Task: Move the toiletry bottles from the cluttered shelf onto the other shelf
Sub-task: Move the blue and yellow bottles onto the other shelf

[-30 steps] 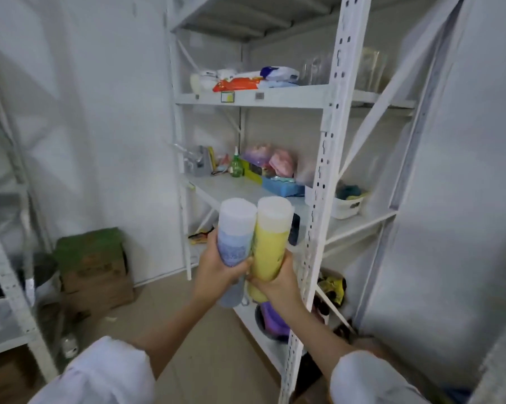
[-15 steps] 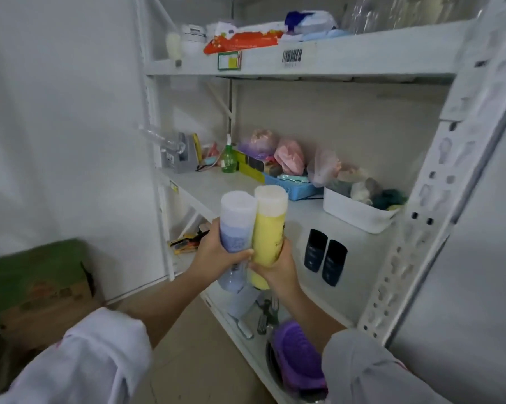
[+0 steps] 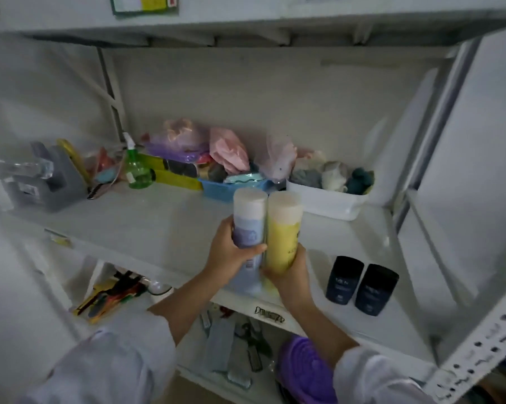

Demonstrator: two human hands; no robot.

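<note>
My left hand (image 3: pixel 227 252) grips a tall blue-and-white bottle (image 3: pixel 248 228) and my right hand (image 3: pixel 289 272) grips a tall yellow bottle (image 3: pixel 282 234). The two stand upright side by side, touching, their bases at the front edge of the white middle shelf (image 3: pixel 158 225). Whether the bases rest on the shelf I cannot tell. To their right, two short dark bottles (image 3: pixel 362 284) stand together on the same shelf.
Along the back of the shelf sit a green spray bottle (image 3: pixel 136 170), a blue basket (image 3: pixel 231 188), plastic bags and a white tub of cloths (image 3: pixel 330 199). A grey holder (image 3: pixel 53 179) stands at the left. The shelf below holds brushes, tools and a purple lid (image 3: pixel 304 371). A perforated upright (image 3: pixel 484 348) is at the right.
I have come closer to the rack and both hands have carried the two bottles forward and down to the front edge of the middle shelf.
</note>
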